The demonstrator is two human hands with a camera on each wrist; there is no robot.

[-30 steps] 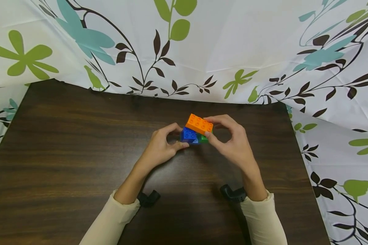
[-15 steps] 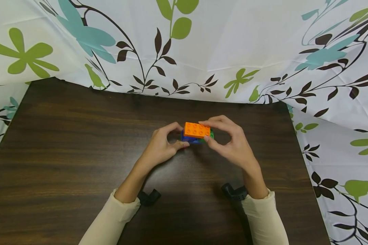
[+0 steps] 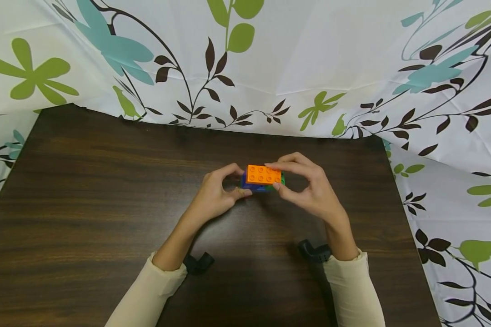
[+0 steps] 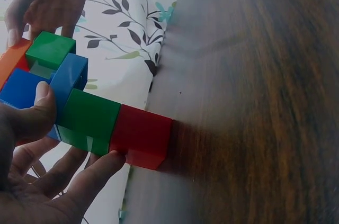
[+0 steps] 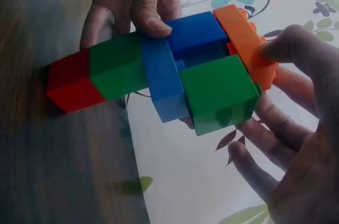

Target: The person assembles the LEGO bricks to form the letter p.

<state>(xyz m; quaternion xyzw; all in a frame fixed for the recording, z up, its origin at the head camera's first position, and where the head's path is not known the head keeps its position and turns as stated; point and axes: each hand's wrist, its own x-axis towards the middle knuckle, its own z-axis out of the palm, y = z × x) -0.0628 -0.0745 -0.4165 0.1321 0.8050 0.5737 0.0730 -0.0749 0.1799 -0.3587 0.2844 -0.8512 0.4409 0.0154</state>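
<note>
A tower of toy building bricks stands on the table: a red brick (image 5: 74, 83) lowest, then a green brick (image 5: 117, 68) and a flat light blue brick (image 5: 164, 81). On the flat one sit a dark blue brick (image 5: 197, 33) and a second green brick (image 5: 220, 94), side by side. My left hand (image 3: 217, 195) grips the tower, its thumb against the dark blue brick and a fingertip by the red one. Between thumb and fingers, my right hand (image 3: 311, 190) pinches an orange brick (image 3: 263, 174) over the top pair; a green stud shows beneath it.
The dark wood table (image 3: 106, 218) runs under both arms. A white leaf-patterned curtain (image 3: 311, 54) hangs along its back edge and right side. Black mounts (image 3: 198, 264) sit at both wrists.
The orange brick has turned from slanted to nearly straight and come down over the dark blue and green bricks, carried by my right hand. My left hand has stayed put.
</note>
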